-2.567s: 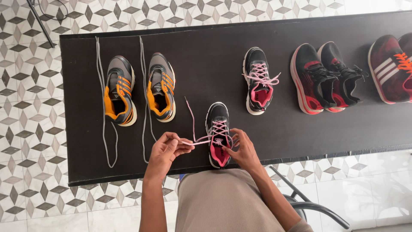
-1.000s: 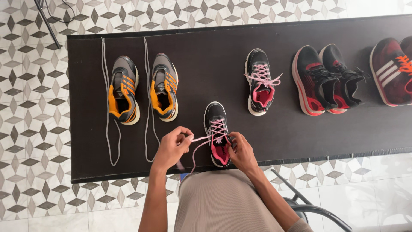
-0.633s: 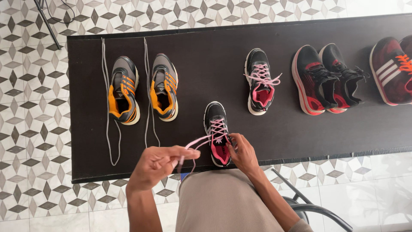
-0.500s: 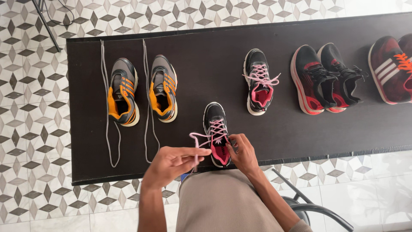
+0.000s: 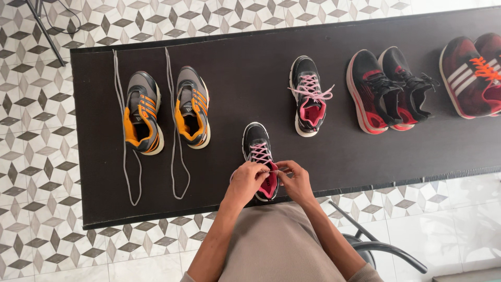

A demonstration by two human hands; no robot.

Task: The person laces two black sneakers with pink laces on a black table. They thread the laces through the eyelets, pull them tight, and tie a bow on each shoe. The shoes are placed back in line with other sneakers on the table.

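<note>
Shoe, black with pink lining and pink laces, is sitting on the table right under both hands, toe pointing away from them. Left hand and right hand are each pinching a lace end closed, meeting over the tongue. To tie well, the two ends are probably needing even tension, with the knot kept centred and snug against the top eyelets. Counting outward: one matching black-and-pink shoe beyond the right hand, two grey-and-orange shoes beyond the left hand with two loose grey laces, and four red or black shoes far right
</note>
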